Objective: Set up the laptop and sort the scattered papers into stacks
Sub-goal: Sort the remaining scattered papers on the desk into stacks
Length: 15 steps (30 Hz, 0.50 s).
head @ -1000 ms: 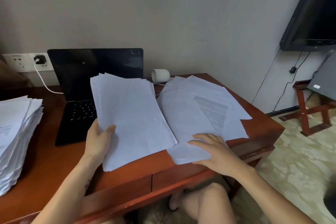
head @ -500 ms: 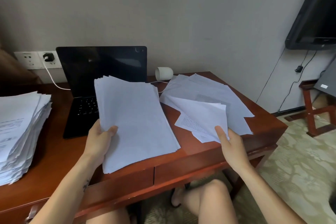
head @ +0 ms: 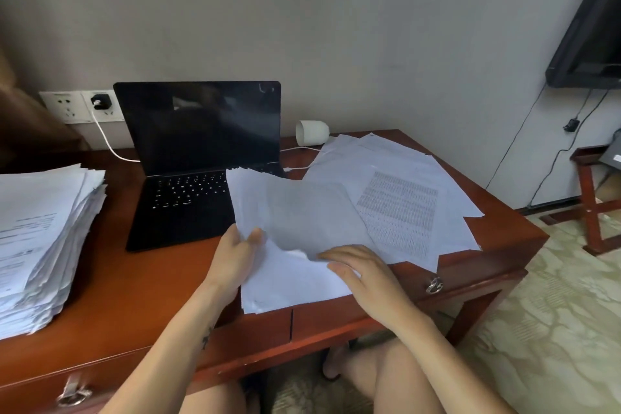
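A black laptop [head: 188, 171] stands open with a dark screen at the back of the wooden desk [head: 134, 286]. My left hand [head: 235, 255] grips the left edge of a sheaf of white papers [head: 289, 286] lying at the desk's front edge. My right hand [head: 359, 269] rests with straight fingers on a loose sheet [head: 309, 215] that lies bent over that sheaf. To the right, scattered papers [head: 403, 205] are spread on the desk, one printed with dense text. A tall stack of papers [head: 40, 239] sits at the far left.
A white charger cable [head: 107, 141] runs from a wall socket [head: 97, 104] to behind the laptop. A white cylinder [head: 312, 133] lies by the wall. A wall-mounted screen [head: 591, 33] and a wooden stand [head: 594, 198] are at the right. Desk drawers have metal pulls [head: 433, 286].
My right hand carried a loose sheet from the scattered pile leftward and now lays it over the sheaf in my left hand. The printed sheet in the scattered pile is uncovered again.
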Tool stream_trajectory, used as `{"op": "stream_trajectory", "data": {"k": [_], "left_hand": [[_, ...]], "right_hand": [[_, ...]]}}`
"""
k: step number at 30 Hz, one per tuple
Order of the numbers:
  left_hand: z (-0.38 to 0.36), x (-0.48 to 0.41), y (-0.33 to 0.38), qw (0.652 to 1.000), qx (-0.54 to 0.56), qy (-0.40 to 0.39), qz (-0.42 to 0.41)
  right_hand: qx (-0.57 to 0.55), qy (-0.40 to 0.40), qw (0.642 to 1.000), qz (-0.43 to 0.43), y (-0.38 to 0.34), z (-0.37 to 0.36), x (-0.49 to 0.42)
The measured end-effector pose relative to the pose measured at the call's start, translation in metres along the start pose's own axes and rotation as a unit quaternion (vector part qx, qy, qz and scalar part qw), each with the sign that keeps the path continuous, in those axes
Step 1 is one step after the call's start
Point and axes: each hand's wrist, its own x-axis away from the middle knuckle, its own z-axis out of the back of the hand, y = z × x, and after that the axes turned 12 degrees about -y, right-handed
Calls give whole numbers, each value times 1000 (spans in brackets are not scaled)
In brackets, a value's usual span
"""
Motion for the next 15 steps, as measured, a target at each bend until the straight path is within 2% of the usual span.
{"op": "stream_trajectory", "data": {"k": [3, 7, 10, 13, 15], "left_hand": [[3, -1, 1, 1000, 1, -25, -2], [6, -5, 0, 1000, -4, -26, 12], [4, -2, -2, 998, -40, -50, -19], [5, 2, -6, 997, -55, -38, -37], [6, 2, -9, 996, -74, -32, -46]], "right_hand": [[55, -52, 997, 21, -1, 1, -4], [50, -107, 993, 21, -3, 5, -2], [29, -32, 999, -4, 4, 7, 4], [89, 81, 989, -83, 18, 4, 8], [125, 79, 982, -114, 21, 0, 8]]}}
